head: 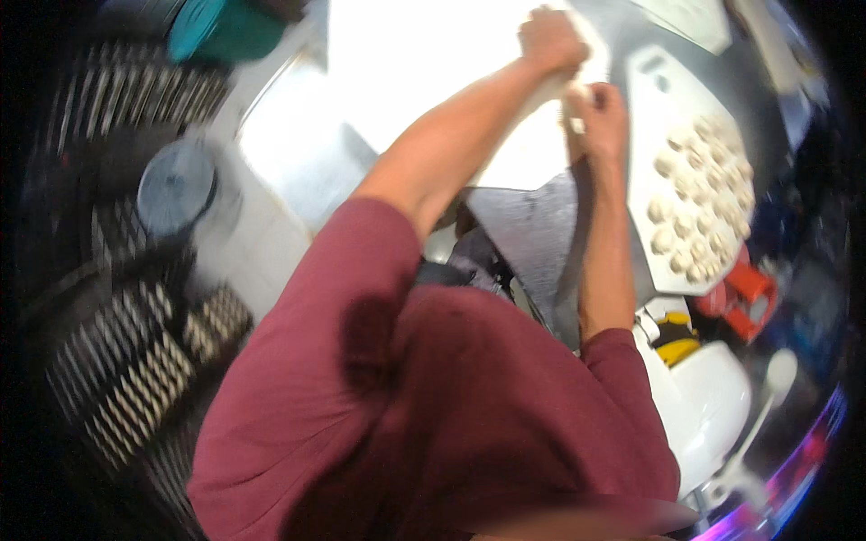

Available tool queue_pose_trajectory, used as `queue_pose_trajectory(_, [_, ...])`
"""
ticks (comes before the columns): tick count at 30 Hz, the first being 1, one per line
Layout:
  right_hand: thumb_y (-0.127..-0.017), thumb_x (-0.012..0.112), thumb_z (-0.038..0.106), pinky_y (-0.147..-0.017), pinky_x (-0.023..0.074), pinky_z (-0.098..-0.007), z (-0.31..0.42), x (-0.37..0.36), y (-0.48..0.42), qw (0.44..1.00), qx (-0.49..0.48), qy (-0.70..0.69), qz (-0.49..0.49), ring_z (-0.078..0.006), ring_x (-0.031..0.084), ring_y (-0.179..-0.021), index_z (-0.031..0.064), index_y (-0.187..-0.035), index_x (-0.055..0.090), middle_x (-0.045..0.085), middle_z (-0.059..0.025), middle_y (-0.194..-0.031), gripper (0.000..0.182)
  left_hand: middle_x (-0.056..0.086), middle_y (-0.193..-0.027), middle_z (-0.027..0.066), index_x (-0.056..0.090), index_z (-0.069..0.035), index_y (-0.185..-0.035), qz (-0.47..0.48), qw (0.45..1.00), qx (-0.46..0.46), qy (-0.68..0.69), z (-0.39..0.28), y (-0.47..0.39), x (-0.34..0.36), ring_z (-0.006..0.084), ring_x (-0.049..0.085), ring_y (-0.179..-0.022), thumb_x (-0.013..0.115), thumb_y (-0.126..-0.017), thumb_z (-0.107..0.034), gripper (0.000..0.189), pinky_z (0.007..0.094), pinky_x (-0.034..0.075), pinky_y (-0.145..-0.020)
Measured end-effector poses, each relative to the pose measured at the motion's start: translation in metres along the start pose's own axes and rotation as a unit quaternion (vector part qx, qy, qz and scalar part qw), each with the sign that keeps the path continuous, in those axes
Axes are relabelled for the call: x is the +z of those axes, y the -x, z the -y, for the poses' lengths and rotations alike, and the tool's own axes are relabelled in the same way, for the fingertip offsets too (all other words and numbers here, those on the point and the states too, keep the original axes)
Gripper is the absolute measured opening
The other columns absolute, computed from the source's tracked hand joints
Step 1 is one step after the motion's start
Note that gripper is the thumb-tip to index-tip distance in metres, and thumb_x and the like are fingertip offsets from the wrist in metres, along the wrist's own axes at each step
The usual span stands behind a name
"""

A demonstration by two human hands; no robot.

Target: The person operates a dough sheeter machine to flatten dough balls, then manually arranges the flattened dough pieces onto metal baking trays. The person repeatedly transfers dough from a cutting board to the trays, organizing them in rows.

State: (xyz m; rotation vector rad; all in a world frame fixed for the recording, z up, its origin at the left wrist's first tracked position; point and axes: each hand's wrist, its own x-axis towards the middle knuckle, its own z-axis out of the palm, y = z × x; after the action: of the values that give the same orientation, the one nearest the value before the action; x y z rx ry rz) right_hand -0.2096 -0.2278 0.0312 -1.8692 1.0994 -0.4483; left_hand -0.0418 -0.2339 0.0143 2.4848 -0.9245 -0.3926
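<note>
Before me lies a white board (419, 74), so brightly lit that its surface is washed out. My left hand (551, 40) is over its far right part with the fingers curled, and glare hides whatever may be under them. Nearer to me, at the board's right edge, my right hand (604, 122) has thumb and fingers drawn together around a small pale piece, apparently dough (577, 126). Just right of that hand is a white cutting board (643, 101) with a handle slot. Many small pale dough balls (703, 196) cover its near part.
A metal worktop (528, 223) lies under the boards. At left are a green bucket (226, 30), a round grey lid (177, 188) and stacked dark slatted racks (128, 379). A red object (751, 297) and white equipment (710, 399) stand at right.
</note>
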Motion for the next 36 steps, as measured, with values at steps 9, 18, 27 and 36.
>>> queue_pose_trajectory(9, [-0.088,0.074,0.007,-0.085,0.0491,-0.0279,-0.029,-0.013,-0.004,0.989,-0.035,-0.136,-0.037,-0.0159,0.061,-0.094,-0.0032,-0.111,0.059,0.064,-0.0083,-0.103,0.029,0.07,-0.105,0.017,0.065,0.0,-0.107,-0.09,0.903,0.155,0.39,0.055,0.119,-0.078,0.0292,0.069,-0.096,0.076,-0.078,-0.023,0.039,0.036,0.055,-0.085])
queue_pose_trajectory(18, [-0.082,0.075,0.007,-0.085,0.0512,-0.0317,0.105,0.117,0.184,0.921,-0.126,-0.079,0.36,-0.0164,0.062,-0.094,0.005,-0.106,0.061,0.065,-0.0044,-0.1,0.028,0.071,-0.099,0.009,0.064,0.0,-0.112,-0.155,0.895,-0.285,0.306,0.379,0.391,-0.079,0.0151,0.067,-0.092,0.078,-0.082,-0.014,0.036,0.0324,0.055,-0.081])
queue_pose_trajectory(27, [-0.083,0.074,0.024,-0.082,0.0544,-0.0411,0.039,0.382,0.231,0.858,-0.17,0.112,0.472,-0.0325,0.07,-0.094,0.0014,-0.11,0.063,0.071,-0.0193,-0.1,0.036,0.07,-0.096,0.0157,0.07,-0.002,-0.111,-0.052,0.909,-0.33,0.251,0.509,0.411,-0.053,0.0272,0.068,-0.089,0.079,-0.078,-0.022,0.04,0.0381,0.053,-0.081])
queue_pose_trajectory(36, [-0.085,0.072,0.022,-0.089,0.0508,-0.0455,0.01,0.437,0.226,0.837,-0.235,0.196,0.454,-0.0388,0.064,-0.099,0.0005,-0.113,0.063,0.067,-0.0222,-0.106,0.036,0.067,-0.096,0.0156,0.07,-0.004,-0.114,-0.14,0.939,-0.233,0.208,0.528,0.403,-0.04,0.0268,0.065,-0.085,0.079,-0.08,-0.023,0.04,0.0388,0.053,-0.08])
